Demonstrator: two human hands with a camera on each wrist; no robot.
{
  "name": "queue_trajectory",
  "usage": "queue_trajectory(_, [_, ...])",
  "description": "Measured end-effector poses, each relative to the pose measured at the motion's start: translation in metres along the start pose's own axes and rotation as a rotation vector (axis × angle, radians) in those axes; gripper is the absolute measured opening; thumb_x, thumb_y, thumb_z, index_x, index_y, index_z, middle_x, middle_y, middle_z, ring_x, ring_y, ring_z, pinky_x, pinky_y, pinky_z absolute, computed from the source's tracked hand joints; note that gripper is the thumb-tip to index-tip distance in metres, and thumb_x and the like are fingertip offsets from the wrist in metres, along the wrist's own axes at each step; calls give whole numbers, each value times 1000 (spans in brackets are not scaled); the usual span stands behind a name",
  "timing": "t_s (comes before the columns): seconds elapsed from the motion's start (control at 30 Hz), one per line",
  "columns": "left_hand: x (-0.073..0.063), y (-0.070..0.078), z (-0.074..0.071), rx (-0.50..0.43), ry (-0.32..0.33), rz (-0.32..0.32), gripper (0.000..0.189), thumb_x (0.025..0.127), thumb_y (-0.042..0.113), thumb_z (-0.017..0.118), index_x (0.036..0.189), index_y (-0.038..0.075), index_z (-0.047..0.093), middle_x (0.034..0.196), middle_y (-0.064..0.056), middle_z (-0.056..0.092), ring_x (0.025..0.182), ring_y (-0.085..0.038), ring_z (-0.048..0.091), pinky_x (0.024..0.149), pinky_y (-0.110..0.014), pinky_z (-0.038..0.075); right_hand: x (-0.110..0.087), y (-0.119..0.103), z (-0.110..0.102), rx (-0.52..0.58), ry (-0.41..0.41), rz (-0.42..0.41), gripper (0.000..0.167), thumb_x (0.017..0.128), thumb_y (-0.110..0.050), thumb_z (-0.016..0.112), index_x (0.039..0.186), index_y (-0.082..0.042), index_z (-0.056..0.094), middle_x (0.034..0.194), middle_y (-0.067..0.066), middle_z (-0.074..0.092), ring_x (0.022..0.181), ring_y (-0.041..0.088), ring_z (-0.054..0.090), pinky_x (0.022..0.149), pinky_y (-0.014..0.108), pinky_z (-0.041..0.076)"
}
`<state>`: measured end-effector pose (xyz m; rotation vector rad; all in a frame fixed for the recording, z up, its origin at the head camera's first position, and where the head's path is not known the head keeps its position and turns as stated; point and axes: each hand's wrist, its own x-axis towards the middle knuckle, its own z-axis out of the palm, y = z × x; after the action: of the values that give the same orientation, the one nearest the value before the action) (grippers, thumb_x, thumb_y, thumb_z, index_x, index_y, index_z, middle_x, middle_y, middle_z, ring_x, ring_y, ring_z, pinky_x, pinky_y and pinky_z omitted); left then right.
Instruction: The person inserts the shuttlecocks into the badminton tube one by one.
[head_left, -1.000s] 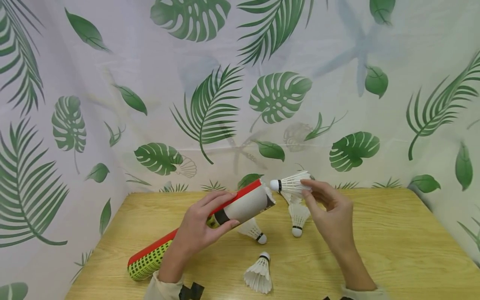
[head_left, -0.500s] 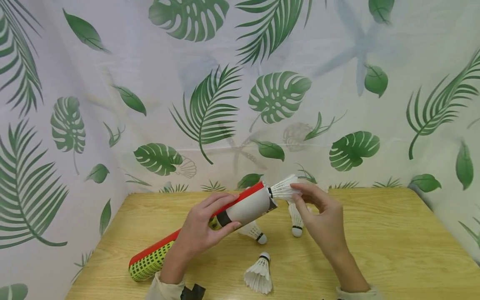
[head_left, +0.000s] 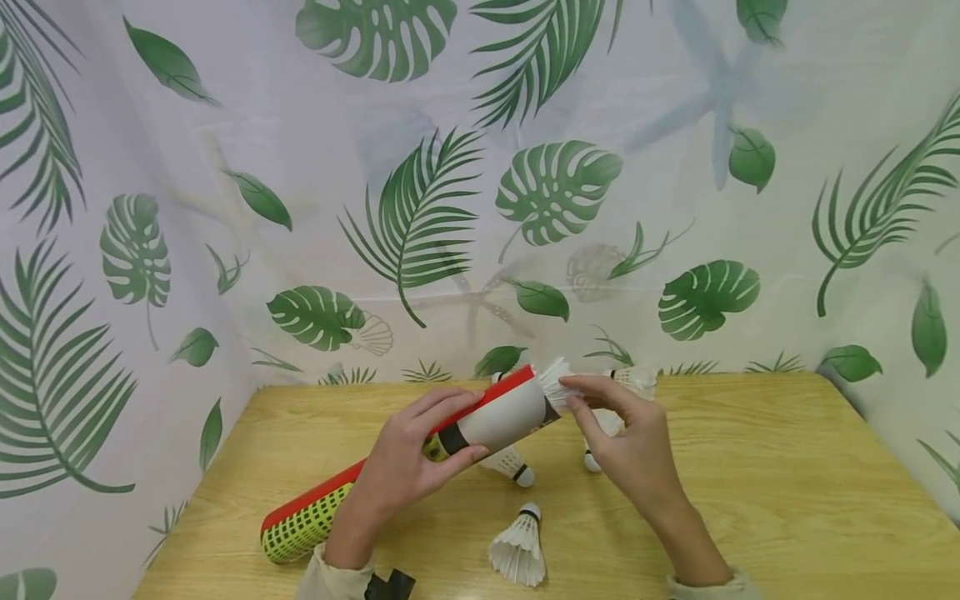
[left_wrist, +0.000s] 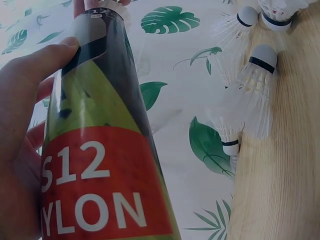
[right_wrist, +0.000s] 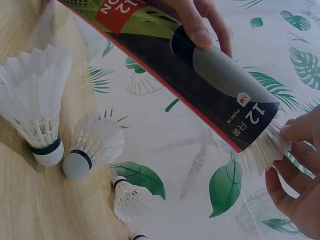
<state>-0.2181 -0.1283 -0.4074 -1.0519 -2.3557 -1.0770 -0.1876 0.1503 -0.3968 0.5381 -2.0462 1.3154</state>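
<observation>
My left hand (head_left: 420, 454) grips a shuttlecock tube (head_left: 502, 417) round its middle; the tube is red, grey and yellow-green and tilts up to the right. At its raised end, my right hand (head_left: 630, 429) pinches the feathered skirt of a white shuttlecock (head_left: 553, 382). The cork of that shuttlecock is hidden inside the tube, while the feathers (right_wrist: 267, 147) stick out of the mouth in the right wrist view. Lettering on the tube (left_wrist: 105, 175) fills much of the left wrist view.
Several white shuttlecocks lie on the wooden table (head_left: 787, 483). One shuttlecock (head_left: 519, 546) is at the front, another (head_left: 512, 467) under the tube, and another (head_left: 636, 380) by the back edge. A leaf-patterned cloth (head_left: 675, 208) hangs behind.
My right hand has moved left and slightly down, pushing the shuttlecock cork-first into the tube's mouth. The left hand and tube have shifted slightly right.
</observation>
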Motion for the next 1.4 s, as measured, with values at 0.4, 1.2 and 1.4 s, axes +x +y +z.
queue_trajectory(0.4, [0, 1, 3, 9, 5, 0, 55, 89, 37, 82, 140, 31, 62, 136, 9, 60, 116, -13, 63, 87, -36, 58, 0, 0, -3, 69, -54, 33, 27, 92, 10, 69, 113, -6, 76, 113, 5, 74, 101, 9, 70, 86, 19, 55])
queue_trajectory(1.2, [-1, 3, 5, 12, -6, 4, 56, 88, 37, 83, 140, 30, 63, 135, 10, 60, 117, -13, 63, 89, -36, 58, -1, -2, 2, 214, -229, 92, 27, 104, 2, 56, 128, -7, 63, 129, 11, 68, 108, 15, 70, 84, 26, 56])
queue_trajectory(1.4, [-1, 3, 6, 11, -15, -1, 55, 89, 39, 82, 140, 29, 63, 135, 10, 60, 117, -12, 63, 90, -35, 57, -1, 0, 2, 282, -277, 111, 28, 105, 2, 52, 131, -5, 58, 126, 16, 68, 106, 17, 71, 86, 28, 57])
